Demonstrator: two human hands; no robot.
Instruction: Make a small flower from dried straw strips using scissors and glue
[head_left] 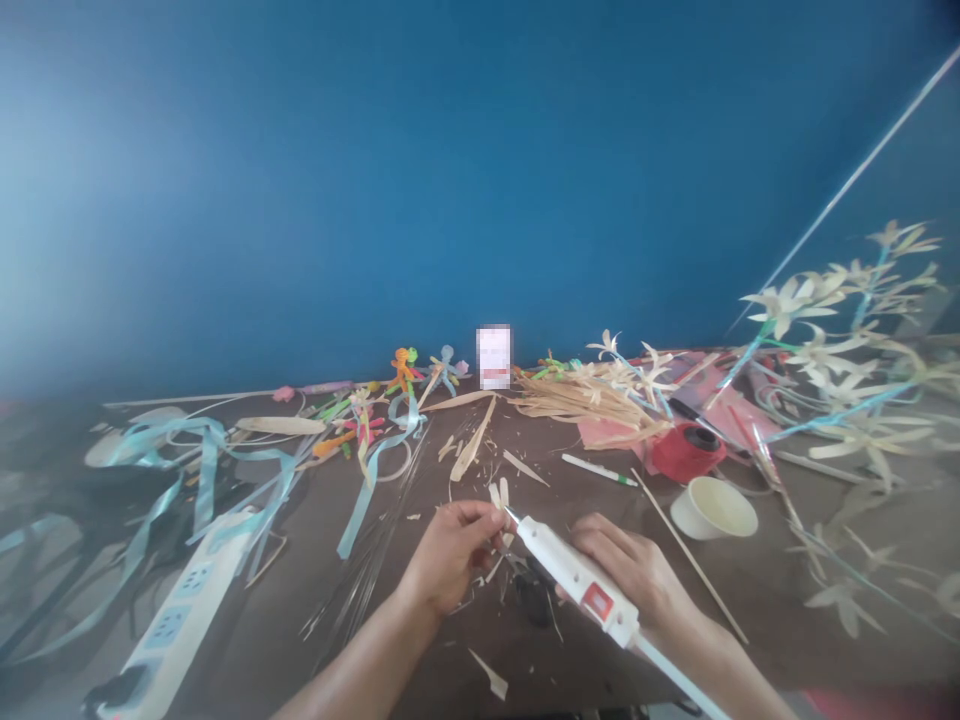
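My left hand (457,545) is closed in a pinch on a small husk flower (499,494), whose pale strips stick up above the thumb. In my right hand (630,565) is a white glue gun (574,580) with a red switch, its cord running back towards the bottom right. The gun's metal tip points left and is right by the base of the strips; whether it touches them I cannot tell. Below the hands lies a dark object (532,595), partly hidden by the gun. A loose husk piece (491,675) rests on the table nearer me.
A power strip (180,620) and blue ribbon (210,450) lie left. Dried husk strips (585,405) are heaped at the back. A cream cup (714,508), a red tape roll (686,452), a pen (600,470) and a stick (690,555) lie right, near husk flowers (847,370).
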